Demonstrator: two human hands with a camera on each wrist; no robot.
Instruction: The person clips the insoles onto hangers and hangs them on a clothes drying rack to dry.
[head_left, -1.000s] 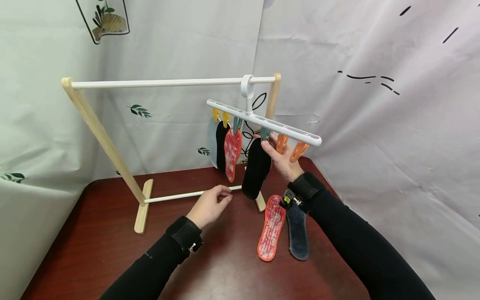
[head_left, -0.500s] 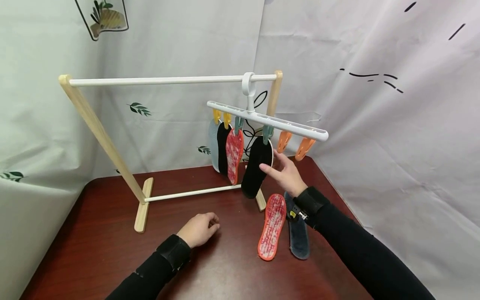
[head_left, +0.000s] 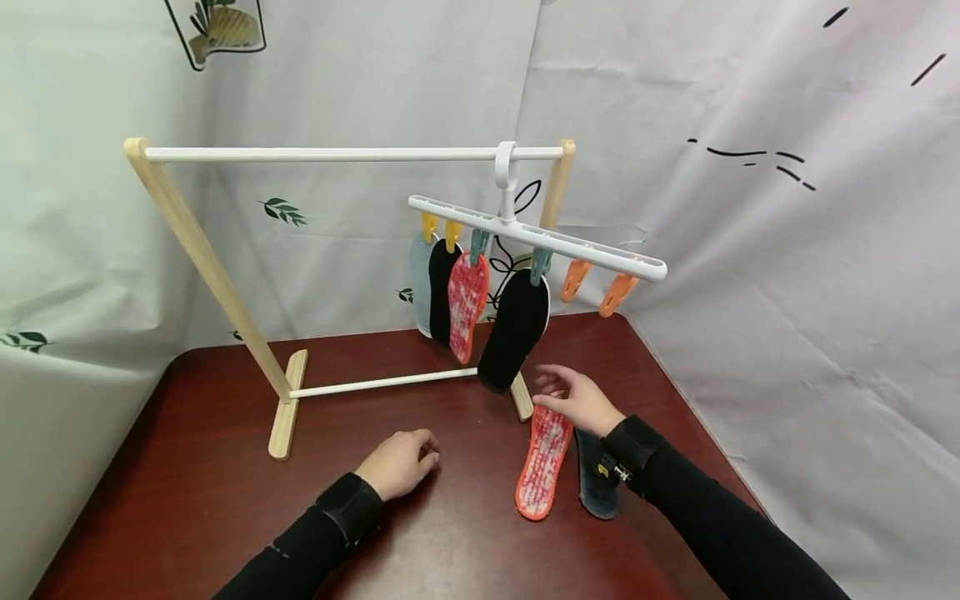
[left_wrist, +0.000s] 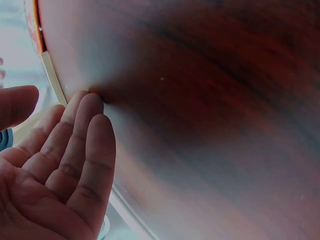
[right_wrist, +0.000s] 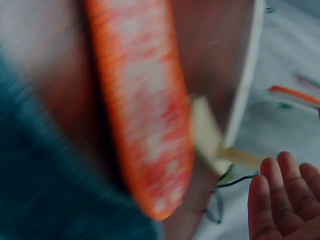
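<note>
Right hand [head_left: 577, 400] hovers fingers apart, holding nothing, just over the far tip of the red insole [head_left: 543, 461] lying on the table [head_left: 187, 500], dark insole [head_left: 596, 483] just right of it. Left hand [head_left: 397, 462] rests on the table, fingers relaxed, empty. Black insole [head_left: 516, 329] hangs clipped on the hanger [head_left: 540, 240], on the rack [head_left: 202, 258].
</note>
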